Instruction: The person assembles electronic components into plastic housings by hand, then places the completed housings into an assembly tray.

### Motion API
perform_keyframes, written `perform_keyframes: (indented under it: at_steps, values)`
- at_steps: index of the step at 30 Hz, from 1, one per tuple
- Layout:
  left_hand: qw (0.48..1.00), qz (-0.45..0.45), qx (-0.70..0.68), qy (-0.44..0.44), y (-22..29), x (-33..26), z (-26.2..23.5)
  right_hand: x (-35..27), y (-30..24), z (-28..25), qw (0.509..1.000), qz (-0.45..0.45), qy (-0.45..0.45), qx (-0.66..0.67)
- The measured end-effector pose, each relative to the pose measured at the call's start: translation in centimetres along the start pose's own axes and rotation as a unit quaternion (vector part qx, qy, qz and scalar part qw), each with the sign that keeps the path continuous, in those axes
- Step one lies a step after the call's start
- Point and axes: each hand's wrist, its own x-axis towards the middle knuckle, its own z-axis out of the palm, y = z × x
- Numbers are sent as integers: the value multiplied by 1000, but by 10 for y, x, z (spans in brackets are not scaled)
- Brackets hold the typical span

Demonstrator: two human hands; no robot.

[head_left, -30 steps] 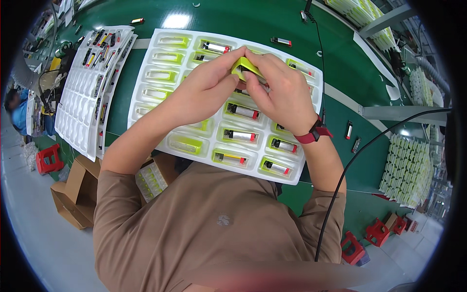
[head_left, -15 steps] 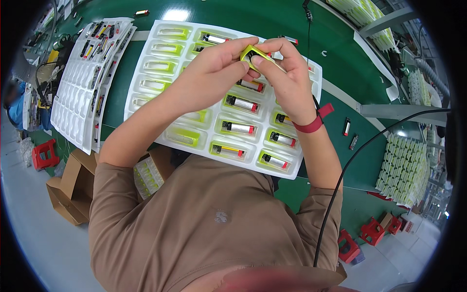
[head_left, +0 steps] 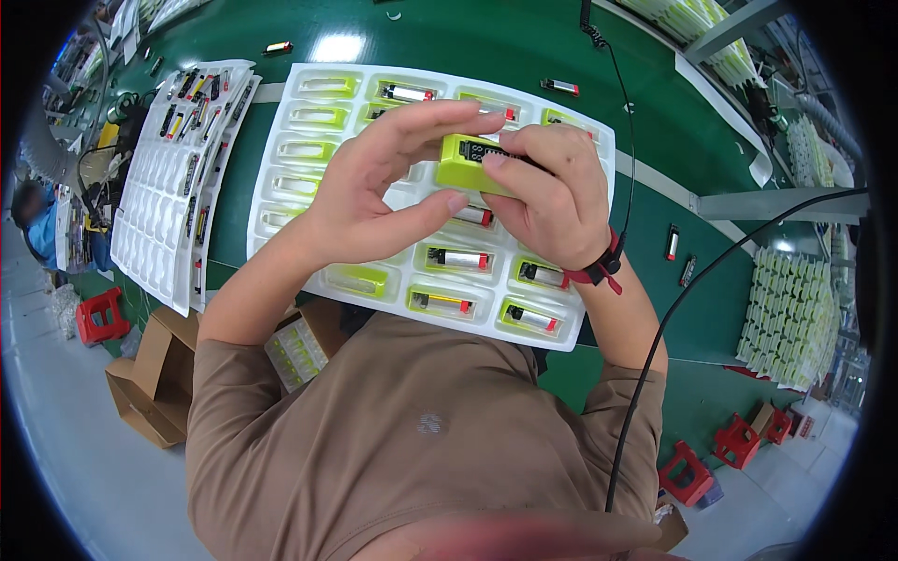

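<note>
Firstly, from my far post I see the fingers of the right hand (head_left: 557, 182) grasping one lime casing (head_left: 458, 174) above the one white tray (head_left: 399, 292), nearer its far edge. The left hand (head_left: 360, 192) is spread; whether it touches, I cannot tell. I would hold the casing level and press its single black insert (head_left: 475, 151) evenly. On the green surface (head_left: 505, 47), two loose cells (head_left: 673, 243) lie beyond the tray's right edge.

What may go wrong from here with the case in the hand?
The case might slip, since the right hand seems to hold it alone; the left hand is open beside it. It could then hit the tray below. The cord near the wristband might catch on the tray's edge.
</note>
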Motion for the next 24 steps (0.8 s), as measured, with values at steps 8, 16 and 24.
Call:
perform_keyframes:
  at_steps: [8,16,24]
  values:
    - [989,0,145,-16,6,8,-13,-1,0,-10,999,4,-32,-1]
    - [948,-257,179,63,9,-65,-59,-40,138,-47,907,362,-210,33]
    - [873,-183,452,-21,-7,-68,-54,-152,265,-36,847,404,-335,-84]
